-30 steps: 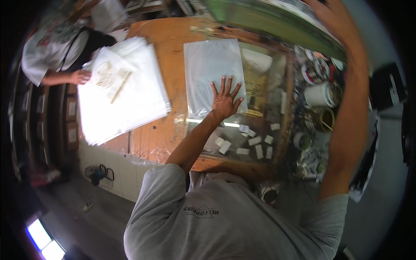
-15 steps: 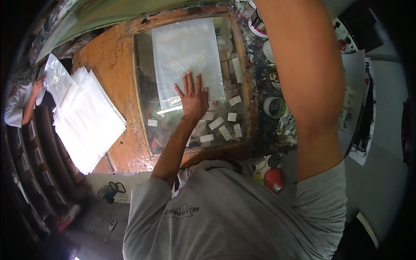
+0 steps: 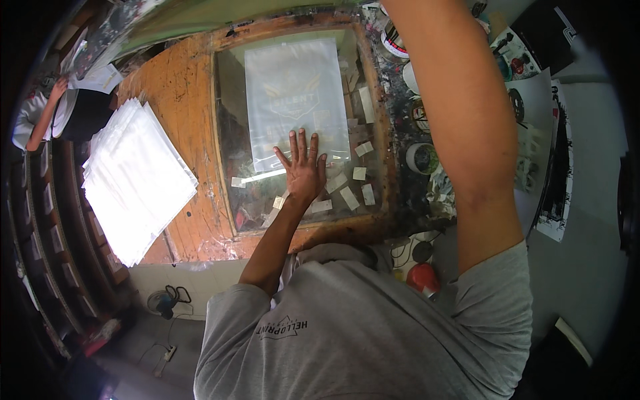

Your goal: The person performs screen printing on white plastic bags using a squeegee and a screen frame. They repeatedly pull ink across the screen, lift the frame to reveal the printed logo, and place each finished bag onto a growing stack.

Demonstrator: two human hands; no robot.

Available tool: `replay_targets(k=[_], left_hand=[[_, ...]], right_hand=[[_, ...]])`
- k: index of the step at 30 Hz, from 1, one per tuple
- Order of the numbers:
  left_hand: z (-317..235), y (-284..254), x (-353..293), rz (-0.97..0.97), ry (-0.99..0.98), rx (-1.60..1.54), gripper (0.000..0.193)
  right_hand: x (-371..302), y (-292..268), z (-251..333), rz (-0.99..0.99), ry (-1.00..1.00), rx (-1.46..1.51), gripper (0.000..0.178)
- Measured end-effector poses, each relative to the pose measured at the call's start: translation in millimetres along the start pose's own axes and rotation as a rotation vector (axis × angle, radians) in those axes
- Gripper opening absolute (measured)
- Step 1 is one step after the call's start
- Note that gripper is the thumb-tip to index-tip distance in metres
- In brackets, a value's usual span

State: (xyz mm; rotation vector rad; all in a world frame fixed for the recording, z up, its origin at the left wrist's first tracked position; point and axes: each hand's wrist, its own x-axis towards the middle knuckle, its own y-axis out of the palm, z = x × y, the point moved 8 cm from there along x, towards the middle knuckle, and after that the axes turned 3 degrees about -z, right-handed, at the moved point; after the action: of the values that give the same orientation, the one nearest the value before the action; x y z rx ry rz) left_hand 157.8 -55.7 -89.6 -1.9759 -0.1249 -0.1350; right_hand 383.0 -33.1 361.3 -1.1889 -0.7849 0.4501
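My left hand (image 3: 305, 175) lies with spread fingers across the near end of a frosted plastic bag (image 3: 267, 63). The bag rests on a glass panel (image 3: 231, 73) set in a wooden frame, and a pale printed emblem shows on it. My right forearm (image 3: 460, 87) reaches up past the top edge of the view, so that hand is out of sight. Small pale strips (image 3: 349, 198) are scattered on the glass around the left wrist and along the bag's right side.
A stack of white plastic bags (image 3: 137, 180) lies on the wooden tabletop (image 3: 175, 93) at left. Beyond it, a co-worker's hand (image 3: 60, 89) holds a sheet. Shelving racks (image 3: 50, 233) stand lower left. Cans and a tub (image 3: 422, 159) crowd the right side. A red container (image 3: 423, 278) stands below.
The co-worker has lifted a clear bag away from the white stack. My left hand now lies a little lower and further right in view, and the bag's emblem shows more plainly.
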Motion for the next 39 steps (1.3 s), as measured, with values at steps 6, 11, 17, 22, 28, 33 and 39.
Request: replay_targets(k=[6,11,17,22,28,33,39], left_hand=[[-1,-1,-4,-0.056,0.013,0.03,0.058],[-5,-1,-3,-0.038,0.012,0.044,0.057],[5,-12,-6,-0.07,-0.037,-0.016,0.056],[-17,-131,4,-0.286,-0.086,-0.743,0.056],[11,-159,-73,-0.269,-0.846,-2.249,0.046],[53,-48,-120,-0.152,-1.435,-2.067,0.026],[56,-34,-131,-0.19,-1.542,-1.92,0.027]], right_hand=[[-13,7,2,-0.077,0.03,0.158,0.05],[-29,-1,12,-0.046,0.113,0.143,0.048],[-36,1,25,-0.273,-0.043,0.186,0.043],[-95,46,36,-0.347,-0.022,-0.057,0.056],[-207,164,43,-0.16,0.153,0.181,0.047],[-156,287,-47,-0.023,0.095,0.234,0.047],[-31,370,-109,-0.101,0.026,0.018,0.041]])
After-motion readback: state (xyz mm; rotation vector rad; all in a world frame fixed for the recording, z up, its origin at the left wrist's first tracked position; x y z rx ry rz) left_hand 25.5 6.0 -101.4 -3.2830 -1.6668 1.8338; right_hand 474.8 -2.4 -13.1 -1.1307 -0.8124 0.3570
